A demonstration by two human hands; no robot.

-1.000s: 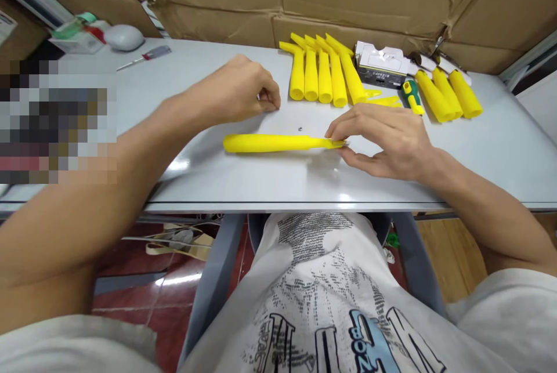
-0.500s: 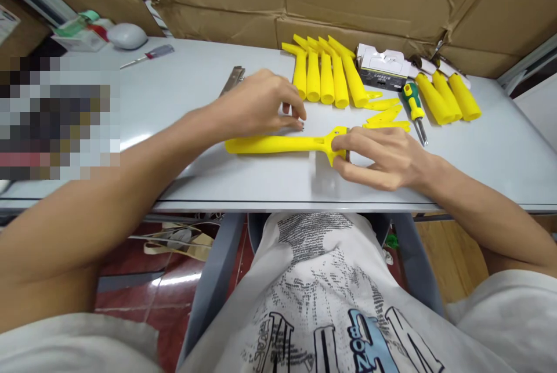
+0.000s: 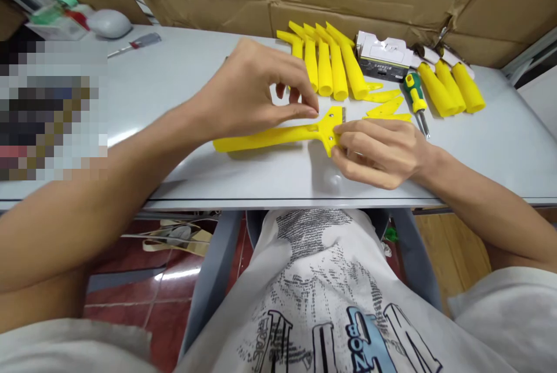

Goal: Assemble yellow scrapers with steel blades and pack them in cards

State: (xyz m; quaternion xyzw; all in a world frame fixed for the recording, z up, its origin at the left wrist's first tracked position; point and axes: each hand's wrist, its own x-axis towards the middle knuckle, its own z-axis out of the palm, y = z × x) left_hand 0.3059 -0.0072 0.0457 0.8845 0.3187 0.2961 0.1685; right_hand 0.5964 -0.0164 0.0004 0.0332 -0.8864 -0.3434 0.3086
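Note:
A yellow scraper [image 3: 261, 140] lies across the table in front of me, its long handle pointing left. Small metal screws show on its flared head, and a strip of metal blade [image 3: 343, 113] edges it. My right hand [image 3: 378, 152] grips that head from the right, with thumb and fingers closed on it. Just above the neck is my left hand [image 3: 265, 91], thumb and forefinger pinched together close to the head. Whatever may be between those fingertips is too small or hidden to tell.
Several yellow handles [image 3: 324, 68] stand in a row at the back, near loose yellow pieces [image 3: 385, 107]. Right of them are a box [image 3: 383, 60], a green-and-yellow screwdriver [image 3: 415, 100] and bladed scrapers [image 3: 448, 89]. Another screwdriver [image 3: 137, 42] and a mouse [image 3: 108, 23] lie back left.
My left hand has moved right, its pinched fingertips now beside the scraper's head. My right hand has tilted the head up and shifted its grip, uncovering the screws.

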